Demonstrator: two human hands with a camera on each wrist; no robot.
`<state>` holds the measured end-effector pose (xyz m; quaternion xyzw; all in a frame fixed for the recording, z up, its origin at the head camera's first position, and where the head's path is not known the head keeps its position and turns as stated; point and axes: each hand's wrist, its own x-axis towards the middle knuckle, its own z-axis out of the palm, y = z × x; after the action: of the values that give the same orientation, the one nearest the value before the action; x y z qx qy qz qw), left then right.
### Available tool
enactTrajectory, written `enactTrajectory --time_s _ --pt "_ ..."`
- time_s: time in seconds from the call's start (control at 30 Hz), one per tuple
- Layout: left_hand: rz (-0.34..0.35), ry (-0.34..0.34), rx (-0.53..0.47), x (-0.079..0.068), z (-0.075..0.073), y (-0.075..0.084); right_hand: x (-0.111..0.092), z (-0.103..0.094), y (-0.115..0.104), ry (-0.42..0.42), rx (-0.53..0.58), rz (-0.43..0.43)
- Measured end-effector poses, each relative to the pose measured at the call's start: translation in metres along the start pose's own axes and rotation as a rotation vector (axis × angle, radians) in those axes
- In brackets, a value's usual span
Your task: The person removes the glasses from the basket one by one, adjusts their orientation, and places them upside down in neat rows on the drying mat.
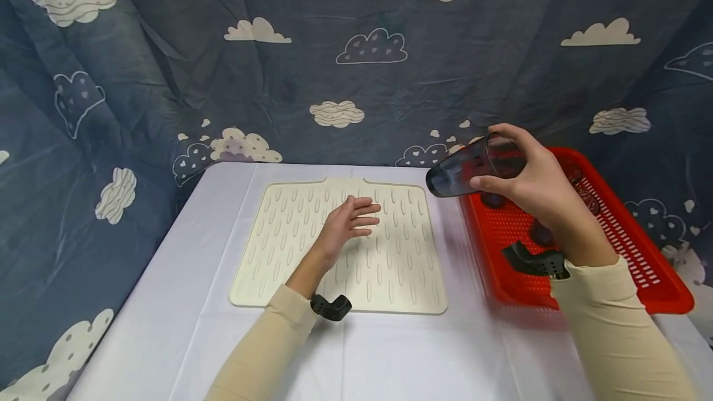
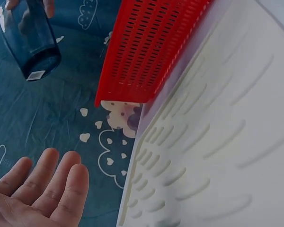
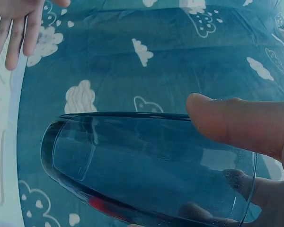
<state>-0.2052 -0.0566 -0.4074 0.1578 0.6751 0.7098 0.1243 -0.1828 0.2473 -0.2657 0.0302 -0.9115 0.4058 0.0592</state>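
A dark tinted drinking glass (image 1: pixel 460 169) is tipped on its side in the air, its base toward the left and its rim in my right hand (image 1: pixel 531 181). Thumb and fingers grip it near the rim, as the right wrist view of the glass (image 3: pixel 132 161) also shows. My left hand (image 1: pixel 351 223) hovers above the cream ribbed drying mat (image 1: pixel 289 252), fingers straight and holding nothing. In the left wrist view, the fingers of the left hand (image 2: pixel 47 189) are spread slightly, apart from the glass (image 2: pixel 33 47).
A red perforated plastic basket (image 1: pixel 504 268) stands on the right of the white-covered table (image 1: pixel 390 357), beside the mat. Several dark glassy items (image 1: pixel 540 234) lie in it, partly hidden by my right arm. A dark blue cloud-print cloth (image 1: pixel 312 79) hangs behind the table.
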Motion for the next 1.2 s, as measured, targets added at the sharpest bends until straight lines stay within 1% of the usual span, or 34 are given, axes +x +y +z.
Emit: enactTrajectory --time_s 0.23,0.4,0.47,0.57,0.7,0.93,1.2 --pt "-0.025 0.011 0.099 -0.011 -0.013 0.001 -0.003 0.013 -0.009 -0.015 0.05 -0.053" --pt "-0.012 0.032 0.128 -0.018 -0.018 0.005 -0.002 0.023 -0.012 -0.036 0.103 -0.075" --pt "0.001 0.042 0.128 -0.019 -0.019 0.006 -0.003 0.027 -0.013 -0.045 0.11 -0.077" --pt "0.019 0.054 0.104 -0.02 -0.021 0.008 -0.003 0.034 -0.015 -0.053 0.122 -0.095" --pt "0.033 0.058 0.062 -0.022 -0.023 0.01 -0.004 0.044 -0.018 -0.072 0.18 -0.133" --pt "0.049 0.054 0.063 -0.028 -0.026 0.01 -0.002 0.061 -0.025 -0.101 0.207 -0.162" --pt "0.045 0.067 0.068 -0.033 -0.035 0.008 0.001 0.084 -0.029 -0.163 0.306 -0.132"
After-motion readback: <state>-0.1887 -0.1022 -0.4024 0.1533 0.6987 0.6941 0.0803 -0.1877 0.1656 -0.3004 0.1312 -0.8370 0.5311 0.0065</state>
